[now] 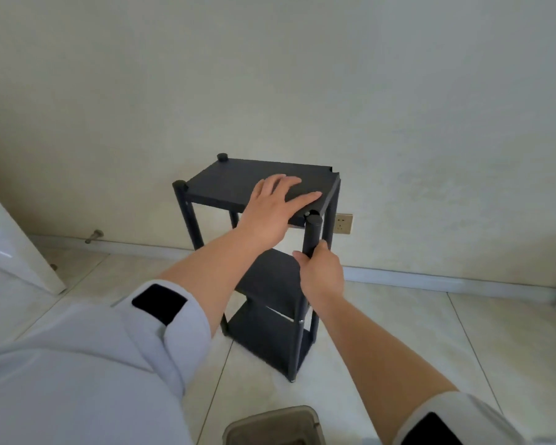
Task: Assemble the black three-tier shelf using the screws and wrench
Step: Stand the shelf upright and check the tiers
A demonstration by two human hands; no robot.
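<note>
Head view: shelf (pixel 238 184) stands mid-frame with all three tiers up, left hand (pixel 275 207) flat on top, right hand (pixel 321 271) gripping the near-right post (pixel 313 234), probably just final tightening left.

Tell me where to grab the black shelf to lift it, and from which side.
Probably by two upright corner posts, just under the top panel, coming in from the near side. The posts are round and slim enough to wrap: the right hand already curls round the near right post, while the left hand only lies flat on top.
</note>
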